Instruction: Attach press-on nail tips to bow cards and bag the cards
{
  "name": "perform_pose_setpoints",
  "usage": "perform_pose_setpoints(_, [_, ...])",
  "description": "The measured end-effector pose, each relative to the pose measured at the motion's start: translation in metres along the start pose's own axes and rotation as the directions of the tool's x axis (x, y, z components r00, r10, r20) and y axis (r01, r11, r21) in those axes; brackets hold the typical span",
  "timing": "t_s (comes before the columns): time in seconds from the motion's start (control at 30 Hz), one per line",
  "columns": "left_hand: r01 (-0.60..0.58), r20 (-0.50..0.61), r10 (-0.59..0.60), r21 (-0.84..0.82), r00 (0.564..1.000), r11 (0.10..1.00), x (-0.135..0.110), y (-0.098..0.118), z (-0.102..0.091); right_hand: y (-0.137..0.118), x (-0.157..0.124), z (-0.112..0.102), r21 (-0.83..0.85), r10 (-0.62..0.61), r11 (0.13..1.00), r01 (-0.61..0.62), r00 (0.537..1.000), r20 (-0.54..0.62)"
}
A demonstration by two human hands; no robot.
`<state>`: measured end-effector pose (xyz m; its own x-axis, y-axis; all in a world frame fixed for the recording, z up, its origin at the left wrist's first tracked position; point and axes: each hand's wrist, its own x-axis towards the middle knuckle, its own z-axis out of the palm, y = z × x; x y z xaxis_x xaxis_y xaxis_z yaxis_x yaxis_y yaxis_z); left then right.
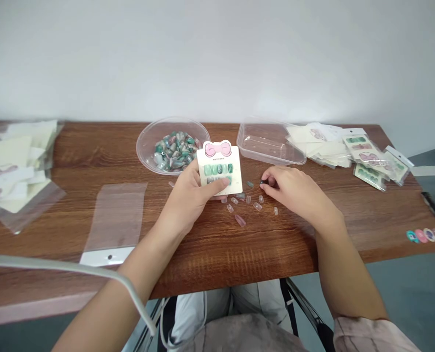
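My left hand (pixel 191 195) grips a cream card with a pink bow top (pixel 219 166), its thumb lying across a row of green press-on nails fixed to the card. My right hand (pixel 294 193) rests low on the wooden table, its fingertips pinching a small dark nail piece (pixel 262 182). Several loose translucent press-on nails lie between my hands, among them a pink one (pixel 240 220). Behind the card, a round clear bowl (pixel 147 142) holds a heap of green and pink nails (pixel 175 151). The card hides part of the bowl.
A clear plastic tray (pixel 271 144) stands at the back. Stacks of cream cards and bags lie at left (pixel 12 166) and right (pixel 318 146), with packed nail sets (pixel 367 156) at far right. A flat clear bag (pixel 115 220) lies left of my hands. A grey cable (pixel 74 266) crosses the near left.
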<state>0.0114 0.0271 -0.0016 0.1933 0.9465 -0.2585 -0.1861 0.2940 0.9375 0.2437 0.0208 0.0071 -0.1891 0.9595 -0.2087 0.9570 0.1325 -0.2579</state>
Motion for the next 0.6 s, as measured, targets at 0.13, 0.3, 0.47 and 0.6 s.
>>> perform_pose_setpoints(0.13, [-0.002, 0.004, 0.002, 0.010, 1.000, 1.000, 0.000, -0.001, 0.000, -0.002, 0.000, -0.002, -0.004, -0.026, 1.000, 0.026, 0.999, -0.019])
perform_pose_setpoints(0.3, [0.009, 0.028, -0.009, -0.001, 1.000, 1.000, -0.001, -0.003, -0.001, -0.005, -0.004, -0.007, 0.155, -0.031, 0.987, 0.036, 0.999, -0.036])
perform_pose_setpoints(0.47, [0.038, 0.029, -0.037, -0.014, 0.999, 0.999, -0.002, -0.002, 0.000, -0.007, -0.009, -0.010, 0.353, -0.117, 0.926, 0.134, 0.991, -0.069])
perform_pose_setpoints(0.6, [0.042, 0.049, -0.042, -0.006, 0.998, 0.999, -0.002, -0.003, 0.001, -0.010, -0.013, -0.012, 0.428, -0.168, 0.876, 0.221, 0.973, -0.159])
